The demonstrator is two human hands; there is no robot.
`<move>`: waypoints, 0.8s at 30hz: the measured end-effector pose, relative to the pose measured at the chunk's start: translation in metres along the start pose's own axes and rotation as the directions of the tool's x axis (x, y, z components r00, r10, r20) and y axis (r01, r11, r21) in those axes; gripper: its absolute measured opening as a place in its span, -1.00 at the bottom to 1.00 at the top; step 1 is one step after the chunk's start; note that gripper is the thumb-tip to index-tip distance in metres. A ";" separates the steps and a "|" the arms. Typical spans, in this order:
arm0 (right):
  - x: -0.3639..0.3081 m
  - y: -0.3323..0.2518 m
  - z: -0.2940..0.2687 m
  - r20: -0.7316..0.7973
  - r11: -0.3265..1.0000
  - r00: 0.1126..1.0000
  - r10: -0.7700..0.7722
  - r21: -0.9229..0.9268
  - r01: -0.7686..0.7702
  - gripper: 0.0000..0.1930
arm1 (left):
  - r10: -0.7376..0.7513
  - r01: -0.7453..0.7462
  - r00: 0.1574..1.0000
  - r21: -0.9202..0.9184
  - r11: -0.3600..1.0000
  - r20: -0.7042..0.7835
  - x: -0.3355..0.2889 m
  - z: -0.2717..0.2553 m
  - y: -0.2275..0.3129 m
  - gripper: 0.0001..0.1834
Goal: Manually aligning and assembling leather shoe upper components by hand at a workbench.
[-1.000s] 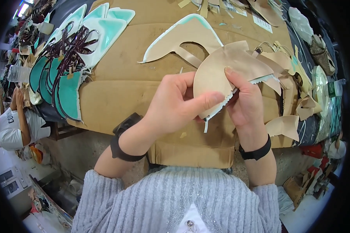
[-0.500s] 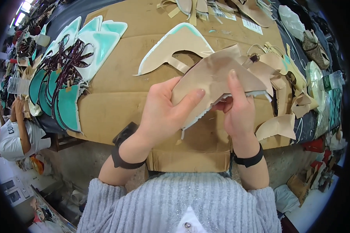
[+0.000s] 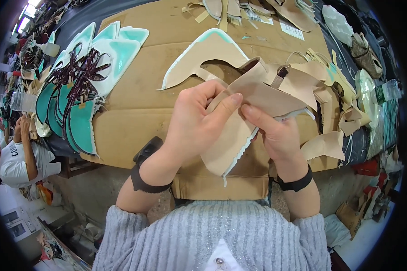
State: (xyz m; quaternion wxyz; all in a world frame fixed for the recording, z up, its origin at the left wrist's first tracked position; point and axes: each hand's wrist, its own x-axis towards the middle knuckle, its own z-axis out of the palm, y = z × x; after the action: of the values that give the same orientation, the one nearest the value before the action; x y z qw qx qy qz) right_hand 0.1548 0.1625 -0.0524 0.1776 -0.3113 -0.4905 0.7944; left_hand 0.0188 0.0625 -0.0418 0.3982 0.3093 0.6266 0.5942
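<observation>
Head view, and both grips are pinching: left hand (image 3: 192,119) and right hand (image 3: 278,135) squeeze the beige piece (image 3: 226,147) under thumbs, tips close together, holding it above the cardboard (image 3: 135,106), near an arched cutout (image 3: 190,62).

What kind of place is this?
It looks like a workshop, maybe for shoe parts: the left hand and right hand hold a beige cut piece, green-and-white pieces lie grouped at the left, and cardboard covers much of the worktable.
</observation>
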 end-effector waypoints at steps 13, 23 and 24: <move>0.007 -0.001 0.007 -0.206 0.987 0.968 -0.145 0.044 0.157 -0.77 | 0.180 -0.167 0.976 -0.111 0.980 0.123 -0.039 0.001 -0.026 -0.53; -0.009 0.008 0.012 -0.057 0.993 0.994 -0.098 0.057 0.101 -0.72 | -0.020 0.055 0.995 -0.367 0.929 0.100 -0.048 0.014 -0.022 -0.68; -0.010 0.010 0.012 -0.016 0.991 0.991 -0.129 -0.037 0.129 -0.71 | -0.024 0.025 1.000 -0.245 0.969 0.006 -0.043 0.013 -0.020 -0.73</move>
State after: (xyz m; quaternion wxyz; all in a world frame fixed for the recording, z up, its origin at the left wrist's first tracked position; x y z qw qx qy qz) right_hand 0.1545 0.1443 -0.0547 0.2275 -0.2894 -0.5220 0.7694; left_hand 0.0525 0.0298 -0.0556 0.4416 0.2509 0.5518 0.6615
